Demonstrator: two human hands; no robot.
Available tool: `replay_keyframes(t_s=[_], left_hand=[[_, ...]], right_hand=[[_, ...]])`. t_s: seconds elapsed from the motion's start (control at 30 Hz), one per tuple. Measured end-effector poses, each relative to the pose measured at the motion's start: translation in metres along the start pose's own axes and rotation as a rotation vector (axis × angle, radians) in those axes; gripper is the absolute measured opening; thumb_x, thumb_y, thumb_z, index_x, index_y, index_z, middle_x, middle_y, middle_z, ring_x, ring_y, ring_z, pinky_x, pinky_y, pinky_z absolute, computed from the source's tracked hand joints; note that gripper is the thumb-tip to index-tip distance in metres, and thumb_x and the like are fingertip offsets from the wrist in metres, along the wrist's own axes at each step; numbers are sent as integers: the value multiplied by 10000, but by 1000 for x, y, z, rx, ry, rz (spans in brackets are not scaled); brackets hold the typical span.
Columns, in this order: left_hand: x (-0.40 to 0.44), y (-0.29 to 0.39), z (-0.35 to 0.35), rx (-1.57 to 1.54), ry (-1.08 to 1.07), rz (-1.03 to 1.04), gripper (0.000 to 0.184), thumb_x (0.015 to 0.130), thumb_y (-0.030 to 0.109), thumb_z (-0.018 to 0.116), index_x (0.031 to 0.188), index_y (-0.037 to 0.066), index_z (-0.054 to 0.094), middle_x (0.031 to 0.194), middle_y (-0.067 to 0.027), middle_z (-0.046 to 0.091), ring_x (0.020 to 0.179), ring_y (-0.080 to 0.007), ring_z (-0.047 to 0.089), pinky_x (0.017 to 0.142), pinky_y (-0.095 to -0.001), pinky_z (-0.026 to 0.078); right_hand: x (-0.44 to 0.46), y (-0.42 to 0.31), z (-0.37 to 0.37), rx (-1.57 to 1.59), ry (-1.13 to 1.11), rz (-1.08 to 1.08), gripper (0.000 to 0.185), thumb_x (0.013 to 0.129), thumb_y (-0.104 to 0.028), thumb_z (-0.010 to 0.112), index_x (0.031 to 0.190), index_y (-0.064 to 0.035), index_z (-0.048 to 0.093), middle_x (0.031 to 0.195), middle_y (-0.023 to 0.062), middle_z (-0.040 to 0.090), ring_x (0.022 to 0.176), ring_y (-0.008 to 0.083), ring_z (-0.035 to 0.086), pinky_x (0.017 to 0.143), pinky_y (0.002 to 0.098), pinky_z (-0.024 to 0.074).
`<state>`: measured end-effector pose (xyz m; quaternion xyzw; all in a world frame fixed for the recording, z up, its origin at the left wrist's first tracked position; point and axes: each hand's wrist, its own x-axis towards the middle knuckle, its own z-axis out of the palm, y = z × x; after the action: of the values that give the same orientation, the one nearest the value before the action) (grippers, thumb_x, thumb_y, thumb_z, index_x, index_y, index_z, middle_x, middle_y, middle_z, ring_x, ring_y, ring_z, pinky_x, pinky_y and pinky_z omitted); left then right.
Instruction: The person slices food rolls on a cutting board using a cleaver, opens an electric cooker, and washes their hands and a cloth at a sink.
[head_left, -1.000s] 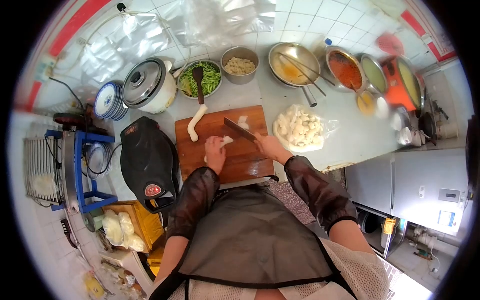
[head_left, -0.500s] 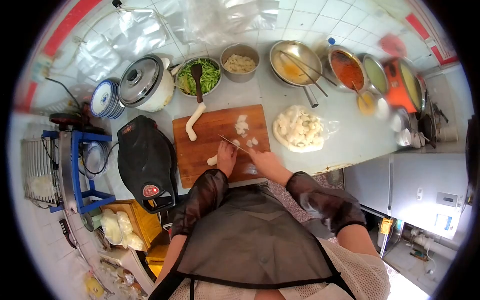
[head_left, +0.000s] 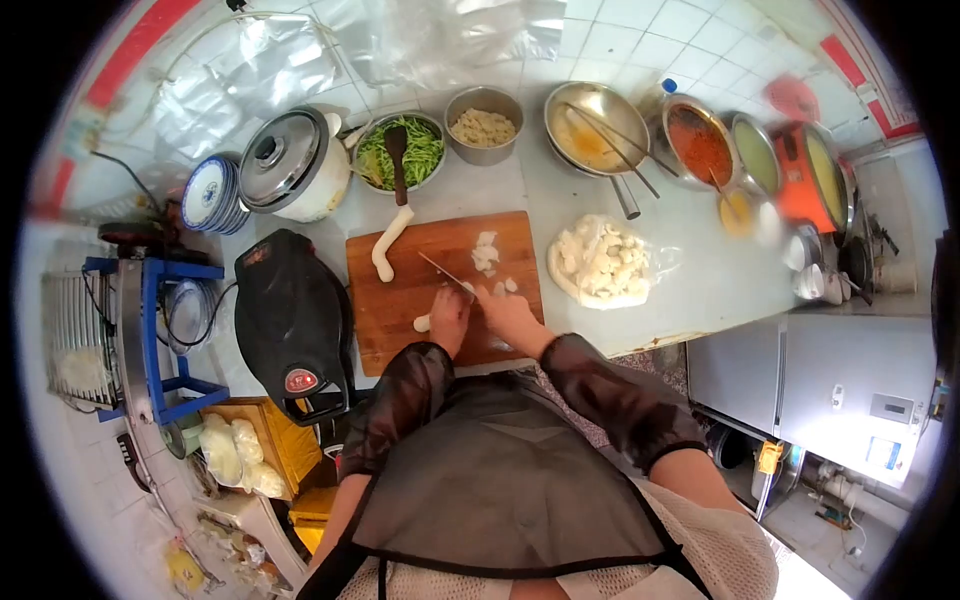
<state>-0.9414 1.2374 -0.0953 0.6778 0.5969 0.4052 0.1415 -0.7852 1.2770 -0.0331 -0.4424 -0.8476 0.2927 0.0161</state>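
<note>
On the wooden cutting board (head_left: 400, 310), my left hand (head_left: 449, 318) is closed over a white dough roll (head_left: 422, 323), whose end sticks out at the hand's left side. My right hand (head_left: 510, 318) grips a knife (head_left: 442, 268), its blade angled up and left just beyond the left fingertips. The handle is hidden in the fist. Thin white slices (head_left: 485, 252) lie on the board past the knife, with a few small pieces (head_left: 505, 286) beside the right fingers. A longer, bent dough roll (head_left: 384, 255) rests on the board's upper left.
A bag of white dough pieces (head_left: 600, 265) sits right of the board. A black electric griddle (head_left: 292, 320) stands on the left. Along the back are a lidded pot (head_left: 290, 165), a bowl of shredded greens (head_left: 425, 150), a steel bowl (head_left: 483, 150) and a pan with chopsticks (head_left: 595, 125).
My right hand has moved left with the knife, closer to my left hand. The blade now reaches further left and higher over the board. My left hand has shifted only slightly.
</note>
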Motion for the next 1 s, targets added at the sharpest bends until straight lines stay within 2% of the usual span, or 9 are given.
replay_keyframes(t_s=[0.13, 0.2, 0.3, 0.4, 0.5, 0.73, 0.8, 0.87, 1.0], left_hand=[[-6, -7, -6, 7, -40, 15, 89, 798, -30, 609, 874, 2, 573, 950, -162, 559, 925, -391, 532, 801, -451, 456], [-4, -9, -6, -35, -79, 14, 97, 803, -27, 604, 889, 0, 567, 945, -166, 556, 920, -399, 533, 796, -446, 458], [-4, -6, -6, -57, -92, -44, 112, 807, -35, 612, 911, -18, 574, 964, -189, 562, 942, -396, 544, 810, -451, 451], [-5, -8, -2, -44, -23, 22, 116, 792, -41, 607, 897, -11, 567, 973, -184, 554, 939, -402, 534, 805, -444, 459], [-8, -6, -7, -18, -58, -12, 106, 779, -48, 617, 869, -12, 575, 980, -189, 553, 947, -399, 530, 808, -445, 457], [-6, -1, -8, -28, -73, -117, 58, 790, -24, 613, 837, -21, 579, 964, -196, 556, 958, -400, 519, 790, -464, 444], [-5, 4, -8, -40, -58, -121, 59, 799, -13, 608, 849, -27, 581, 959, -196, 554, 943, -402, 519, 785, -469, 441], [-2, -3, -6, -30, -46, -97, 66, 798, -14, 607, 857, -29, 582, 955, -196, 552, 939, -402, 521, 788, -467, 443], [-13, -10, -6, -33, -60, -118, 80, 795, -18, 604, 871, -29, 583, 931, -191, 545, 924, -404, 525, 787, -459, 448]], right_hand=[[17, 2, 21, 8, 301, -168, 447, 835, -42, 502, 1272, -65, 410, 818, 175, 648, 786, 406, 603, 679, 482, 496], [7, 8, 1, -137, 102, -79, 441, 833, -37, 507, 1265, -59, 422, 872, 186, 648, 807, 405, 605, 686, 485, 497], [-26, -9, -32, -24, -88, 29, 432, 832, -46, 514, 1255, -59, 430, 885, 185, 648, 802, 399, 613, 680, 478, 499], [-8, -5, 1, -46, 49, 3, 555, 799, -51, 566, 1323, -31, 381, 859, 151, 653, 823, 355, 639, 675, 438, 502], [25, -3, 30, -109, 212, -115, 540, 806, -51, 560, 1316, -35, 383, 874, 159, 654, 835, 362, 635, 684, 436, 505], [-26, -9, -29, -85, -72, 3, 505, 816, -57, 543, 1310, -52, 439, 811, 146, 653, 817, 356, 640, 669, 453, 500], [-16, -5, -4, -83, -65, 6, 530, 811, -67, 552, 1326, -54, 428, 829, 135, 657, 794, 329, 648, 657, 462, 498], [11, -1, 16, -110, 148, -135, 534, 824, -61, 536, 1340, -72, 398, 872, 163, 644, 804, 360, 638, 648, 459, 505], [35, 1, 33, -91, 175, -133, 538, 823, -60, 538, 1344, -78, 405, 883, 175, 641, 809, 372, 633, 667, 466, 503]])
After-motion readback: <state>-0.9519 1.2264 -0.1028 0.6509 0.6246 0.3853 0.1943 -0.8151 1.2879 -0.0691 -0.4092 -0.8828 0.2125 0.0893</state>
